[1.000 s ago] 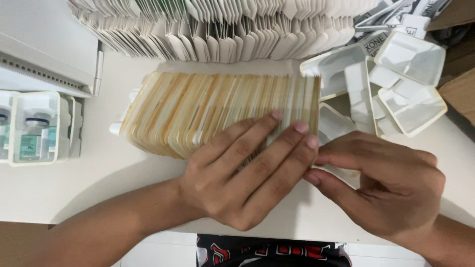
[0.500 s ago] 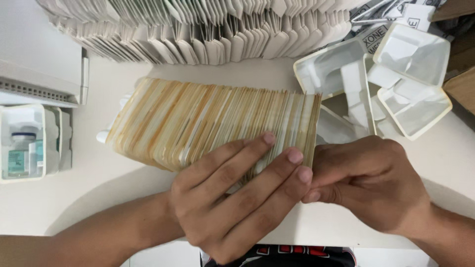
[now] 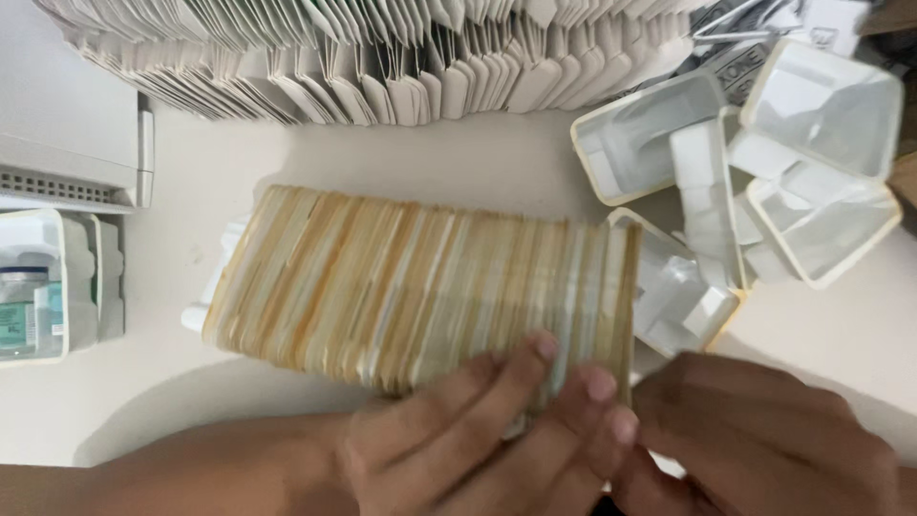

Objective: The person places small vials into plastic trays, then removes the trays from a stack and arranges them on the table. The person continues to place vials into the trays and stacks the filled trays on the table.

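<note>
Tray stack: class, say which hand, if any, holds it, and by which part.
The left hand rests fingers on the tray stack at its near right edge; the right hand is beside that end. A closed grip cannot be told.

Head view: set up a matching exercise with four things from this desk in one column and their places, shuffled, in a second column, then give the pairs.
Things:
1. stack of nested yellow-edged trays
2. rows of folded white cartons
3. loose empty white trays
4. tray holding a vial

Places:
A. far left edge
B. upper right
C. along the top
D. centre, under the left hand

Pairs: 1-D, 2-C, 3-B, 4-A
</note>
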